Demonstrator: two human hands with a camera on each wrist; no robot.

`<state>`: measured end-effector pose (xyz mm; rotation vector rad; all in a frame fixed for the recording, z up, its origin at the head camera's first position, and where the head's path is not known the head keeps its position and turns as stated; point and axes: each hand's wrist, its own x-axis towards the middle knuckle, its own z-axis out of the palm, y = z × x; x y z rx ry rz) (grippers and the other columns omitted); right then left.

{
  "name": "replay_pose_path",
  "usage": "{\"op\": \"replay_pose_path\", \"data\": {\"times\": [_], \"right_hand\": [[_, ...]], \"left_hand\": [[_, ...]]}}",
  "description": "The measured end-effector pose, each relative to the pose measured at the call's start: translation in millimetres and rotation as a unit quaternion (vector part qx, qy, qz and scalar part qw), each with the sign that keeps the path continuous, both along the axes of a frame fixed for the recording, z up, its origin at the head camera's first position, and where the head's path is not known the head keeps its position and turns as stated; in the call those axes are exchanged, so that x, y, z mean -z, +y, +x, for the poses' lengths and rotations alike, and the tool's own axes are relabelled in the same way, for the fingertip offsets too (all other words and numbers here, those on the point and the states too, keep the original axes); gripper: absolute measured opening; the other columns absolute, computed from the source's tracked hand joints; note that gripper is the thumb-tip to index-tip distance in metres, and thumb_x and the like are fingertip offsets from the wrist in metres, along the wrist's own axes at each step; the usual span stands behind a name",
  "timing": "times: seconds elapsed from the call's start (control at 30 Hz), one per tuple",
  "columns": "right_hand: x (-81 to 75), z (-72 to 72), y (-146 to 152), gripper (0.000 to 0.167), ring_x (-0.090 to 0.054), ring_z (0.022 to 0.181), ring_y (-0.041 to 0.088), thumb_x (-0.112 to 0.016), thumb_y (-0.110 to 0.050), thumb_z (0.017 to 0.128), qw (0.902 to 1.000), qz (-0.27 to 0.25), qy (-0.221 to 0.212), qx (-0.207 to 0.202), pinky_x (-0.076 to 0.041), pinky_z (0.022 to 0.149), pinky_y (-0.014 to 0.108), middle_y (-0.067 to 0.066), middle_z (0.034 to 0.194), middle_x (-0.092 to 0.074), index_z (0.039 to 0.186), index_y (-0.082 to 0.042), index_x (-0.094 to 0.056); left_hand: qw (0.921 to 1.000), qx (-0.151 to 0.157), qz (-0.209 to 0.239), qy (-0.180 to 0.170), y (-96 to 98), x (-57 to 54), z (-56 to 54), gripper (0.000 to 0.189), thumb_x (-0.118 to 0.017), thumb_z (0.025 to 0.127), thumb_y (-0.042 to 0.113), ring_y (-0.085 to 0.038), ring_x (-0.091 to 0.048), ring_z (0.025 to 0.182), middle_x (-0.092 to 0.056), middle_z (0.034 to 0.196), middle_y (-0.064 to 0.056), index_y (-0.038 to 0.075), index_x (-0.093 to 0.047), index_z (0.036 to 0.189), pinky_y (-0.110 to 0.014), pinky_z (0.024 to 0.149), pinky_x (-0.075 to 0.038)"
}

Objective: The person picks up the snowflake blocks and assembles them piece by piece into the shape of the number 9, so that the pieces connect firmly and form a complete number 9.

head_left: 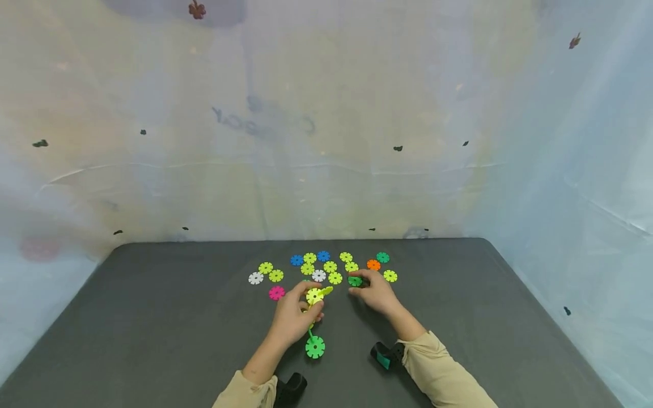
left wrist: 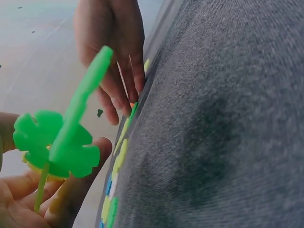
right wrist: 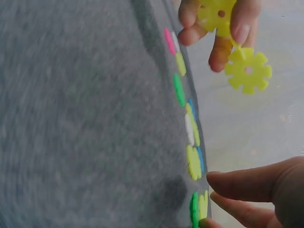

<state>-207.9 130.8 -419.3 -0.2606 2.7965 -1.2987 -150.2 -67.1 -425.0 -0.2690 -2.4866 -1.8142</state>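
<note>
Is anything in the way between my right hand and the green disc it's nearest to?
Nothing visible: in the head view, the green disc lies close to the right hand, no other disc between them.

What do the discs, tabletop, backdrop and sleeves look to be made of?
Discs: likely moulded plastic, satin; even colour, clean notches, rounded edges.
Tabletop: seems fabric-covered, matte; fine fuzzy grain in the wrist views. Woven or felt, can't tell.
Backdrop: probably thin plastic sheet, slight sheen; creases and pale highlights. Coated cloth possible.
Sleeves: matte cloth; soft gathers at the cuffs. Fibre unclear.
</note>
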Motion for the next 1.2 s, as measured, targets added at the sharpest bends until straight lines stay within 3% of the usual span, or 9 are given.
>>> {"op": "replay_pose_path", "data": {"times": [0.17, 0.3, 0.47, 0.67, 0.9, 1.13, 1.2], "right_hand": [[1.8, -2.4, 1, 0.033, -0.060, 0.106, 0.035, -0.071, -0.003, 0.084, 0.9993, 0.030, 0.021, 0.003, -0.050, 0.088, 0.048, 0.016, 0.115, -0.066, 0.117, -0.003, -0.067], [0.5, -3.4, 2, 0.029, -0.060, 0.096, 0.030, -0.074, -0.004, 0.081, 0.9982, 0.056, 0.019, 0.011, -0.052, 0.080, 0.043, 0.012, 0.106, -0.067, 0.110, -0.005, -0.070], [-1.0, -1.2, 2, 0.013, -0.054, 0.077, 0.018, -0.078, -0.011, 0.079, 0.9967, 0.076, 0.001, 0.027, -0.047, 0.067, 0.035, 0.005, 0.090, -0.064, 0.091, -0.012, -0.073], [0.8, 0.3, -3, 0.008, -0.057, 0.056, 0.013, -0.075, -0.013, 0.083, 0.9999, 0.006, -0.013, 0.008, -0.047, 0.054, 0.028, 0.003, 0.069, -0.063, 0.089, -0.009, -0.074], [-2.9, 3.0, -7, 0.021, -0.066, 0.059, 0.025, -0.065, -0.008, 0.090, 0.9884, -0.149, -0.027, -0.013, -0.056, 0.056, 0.036, 0.021, 0.095, -0.069, 0.107, 0.004, -0.067], [-5.9, 7.3, -10, 0.031, -0.069, 0.088, 0.037, -0.052, -0.002, 0.097, 0.9746, -0.200, -0.054, -0.085, -0.057, 0.079, 0.041, 0.029, 0.123, -0.058, 0.125, 0.009, -0.056], [-5.7, 8.9, -11, 0.033, -0.069, 0.092, 0.037, -0.051, -0.001, 0.097, 0.9720, -0.209, -0.059, -0.090, -0.057, 0.083, 0.041, 0.030, 0.121, -0.058, 0.128, 0.009, -0.053]], "left_hand": [[0.9999, 0.009, 0.003, -0.011, 0.1, 0.5, 0.6, 0.036, -0.064, 0.090, 0.006, -0.021, -0.068, 0.062, -0.065, 0.096, -0.024, 0.001, -0.058, 0.125, -0.023, 0.055, -0.053], [0.9998, 0.004, 0.019, -0.008, -0.1, -1.4, -1.6, 0.037, -0.064, 0.090, 0.006, -0.021, -0.068, 0.064, -0.053, 0.121, -0.030, 0.001, -0.057, 0.126, -0.023, 0.056, -0.054], [0.9992, 0.001, 0.035, -0.021, -2.3, -2.9, -2.6, 0.041, -0.066, 0.089, 0.005, -0.020, -0.069, 0.066, -0.052, 0.122, -0.030, 0.001, -0.057, 0.128, -0.024, 0.056, -0.055], [0.9989, 0.006, 0.043, -0.018, -5.3, -2.2, -3.3, 0.043, -0.067, 0.088, 0.003, -0.023, -0.069, 0.068, -0.055, 0.113, -0.025, 0.001, -0.056, 0.130, -0.030, 0.059, -0.058], [0.9989, 0.021, 0.041, -0.006, -6.8, -2.9, -1.6, 0.044, -0.066, 0.089, 0.002, -0.027, -0.069, 0.069, -0.058, 0.105, -0.023, -0.001, -0.055, 0.131, -0.033, 0.060, -0.058], [0.9995, 0.008, 0.028, -0.012, -7.4, -1.7, -0.4, 0.044, -0.064, 0.089, 0.000, -0.026, -0.069, 0.068, -0.058, 0.106, -0.023, 0.001, -0.054, 0.133, -0.032, 0.059, -0.058], [0.9996, 0.005, 0.026, -0.011, -6.9, -1.1, -1.0, 0.044, -0.064, 0.089, 0.000, -0.025, -0.068, 0.068, -0.060, 0.107, -0.023, 0.003, -0.055, 0.132, -0.031, 0.058, -0.057]]}}
